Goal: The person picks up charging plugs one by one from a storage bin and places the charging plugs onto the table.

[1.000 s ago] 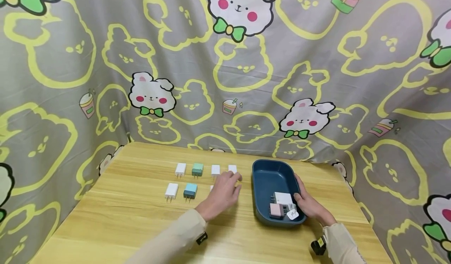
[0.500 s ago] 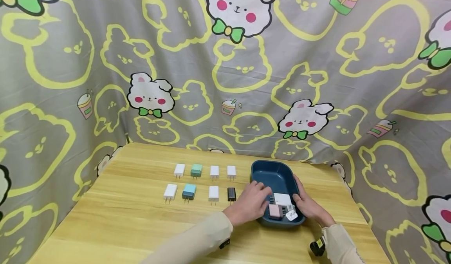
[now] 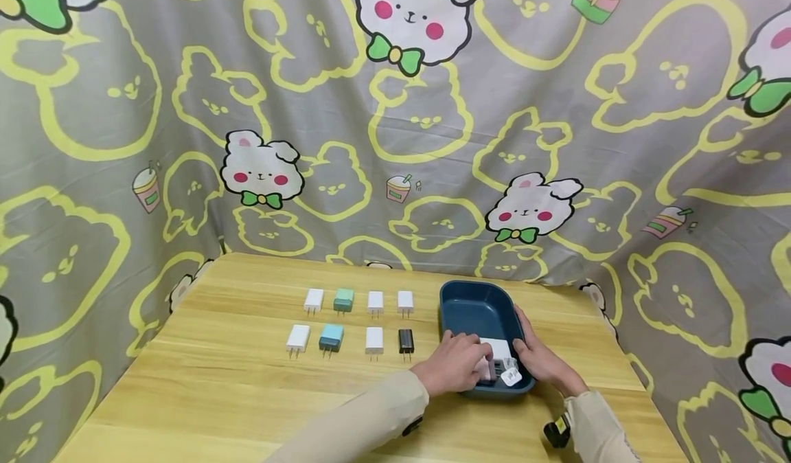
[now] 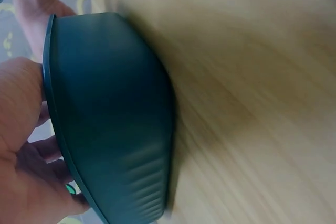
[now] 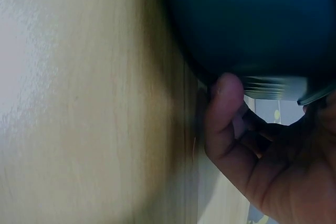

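A dark blue plastic bin [image 3: 476, 305] stands on the table's right side. Over its near left rim reaches my left hand [image 3: 454, 363], fingers curled at a pink plug-in charger [image 3: 487, 369] inside; its fingertips are partly hidden. Beside that charger lie a white charger [image 3: 497, 348] and a small white plug piece [image 3: 511, 374]. My right hand [image 3: 544, 363] grips the bin's right side, thumb at the rim. In the left wrist view the bin wall [image 4: 110, 103] hides what the left fingers touch. A right fingertip [image 5: 228, 90] shows low on the outer wall in the right wrist view.
Two rows of chargers stand left of the bin. In the back row are white ones [image 3: 375, 302] and a green one [image 3: 343, 300]; in front are a blue one [image 3: 331, 338], a black one [image 3: 405, 341] and white ones [image 3: 298, 338]. A patterned curtain [image 3: 426, 195] hangs behind the table.
My left hand has moved right from the back-row white charger, over the bin's rim and down to the pink charger. The black charger has come into view. My right hand stays on the bin.
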Demonstrator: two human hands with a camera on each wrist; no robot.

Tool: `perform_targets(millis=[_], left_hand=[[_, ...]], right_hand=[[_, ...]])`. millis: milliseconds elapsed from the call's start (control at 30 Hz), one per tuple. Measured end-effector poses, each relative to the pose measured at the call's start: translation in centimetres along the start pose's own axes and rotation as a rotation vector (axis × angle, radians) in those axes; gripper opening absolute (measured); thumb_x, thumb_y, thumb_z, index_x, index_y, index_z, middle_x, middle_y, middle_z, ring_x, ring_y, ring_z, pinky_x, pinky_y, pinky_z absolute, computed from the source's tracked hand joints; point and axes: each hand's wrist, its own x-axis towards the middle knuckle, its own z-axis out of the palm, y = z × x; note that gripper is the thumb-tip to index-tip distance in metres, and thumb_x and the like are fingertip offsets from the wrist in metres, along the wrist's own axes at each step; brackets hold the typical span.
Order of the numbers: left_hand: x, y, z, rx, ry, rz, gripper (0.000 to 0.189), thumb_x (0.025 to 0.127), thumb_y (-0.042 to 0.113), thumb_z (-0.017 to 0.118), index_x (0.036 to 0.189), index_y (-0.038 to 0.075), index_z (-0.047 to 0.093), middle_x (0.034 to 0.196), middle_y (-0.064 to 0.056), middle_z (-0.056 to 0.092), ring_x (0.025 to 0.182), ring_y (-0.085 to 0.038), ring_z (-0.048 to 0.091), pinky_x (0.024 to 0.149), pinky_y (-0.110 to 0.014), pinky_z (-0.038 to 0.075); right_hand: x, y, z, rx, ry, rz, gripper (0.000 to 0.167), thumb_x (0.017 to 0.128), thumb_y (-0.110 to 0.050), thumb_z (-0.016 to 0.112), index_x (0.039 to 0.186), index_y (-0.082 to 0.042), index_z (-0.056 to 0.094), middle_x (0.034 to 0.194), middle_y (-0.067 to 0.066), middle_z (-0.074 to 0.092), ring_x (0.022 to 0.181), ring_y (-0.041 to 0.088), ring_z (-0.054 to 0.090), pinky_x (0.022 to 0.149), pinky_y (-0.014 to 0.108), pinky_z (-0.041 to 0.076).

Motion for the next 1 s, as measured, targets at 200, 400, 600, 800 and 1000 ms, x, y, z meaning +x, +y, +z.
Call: perform_targets(millis=[200, 400, 600, 800, 1000], left_hand=[[0.7, 0.0, 0.1, -0.062, -0.086, -0.020, 0.025, 0.082, 0.021, 0.083, 0.101, 0.033, 0.072, 0.098, 0.011, 0.069, 0.086, -0.004, 0.059, 0.074, -0.029, 0.040], [1.3, 0.0, 0.2, -0.055, -0.127, -0.020, 0.026, 0.082, 0.019, 0.084, 0.101, 0.033, 0.073, 0.100, 0.012, 0.069, 0.086, -0.004, 0.057, 0.072, -0.027, 0.042], [1.9, -0.3, 0.4, -0.052, -0.123, 0.004, 0.026, 0.081, 0.015, 0.082, 0.100, 0.030, 0.072, 0.097, 0.011, 0.069, 0.080, -0.004, 0.054, 0.064, -0.021, 0.042], [1.9, -0.4, 0.3, -0.101, -0.119, 0.015, 0.025, 0.081, 0.011, 0.082, 0.098, 0.026, 0.073, 0.093, 0.010, 0.070, 0.076, -0.003, 0.054, 0.064, -0.017, 0.041], [1.7, -0.4, 0.2, -0.193, -0.132, -0.016, 0.026, 0.082, 0.006, 0.080, 0.100, 0.022, 0.072, 0.091, 0.007, 0.072, 0.071, -0.004, 0.054, 0.062, -0.014, 0.041]], right_hand=[[0.0, 0.1, 0.3, -0.008, 0.004, 0.005, 0.070, 0.106, -0.002, 0.033, 0.162, -0.008, -0.008, 0.166, 0.034, -0.002, 0.151, 0.056, 0.007, 0.119, 0.071, 0.012], [0.0, 0.2, 0.3, -0.009, 0.006, 0.002, 0.071, 0.106, -0.001, 0.035, 0.162, -0.007, -0.008, 0.165, 0.036, -0.001, 0.151, 0.057, 0.010, 0.119, 0.071, 0.013], [0.2, -0.1, 0.0, -0.013, -0.011, 0.032, 0.070, 0.107, -0.005, 0.031, 0.162, -0.011, -0.012, 0.167, 0.033, -0.004, 0.152, 0.055, 0.008, 0.120, 0.070, 0.011], [0.3, 0.0, 0.1, -0.013, -0.010, 0.020, 0.070, 0.107, -0.003, 0.030, 0.162, -0.010, -0.012, 0.166, 0.033, -0.004, 0.152, 0.054, 0.008, 0.120, 0.070, 0.011], [0.2, 0.1, 0.1, -0.008, -0.012, 0.034, 0.070, 0.107, -0.004, 0.029, 0.162, -0.012, -0.013, 0.167, 0.032, -0.005, 0.153, 0.054, 0.006, 0.121, 0.070, 0.008]])
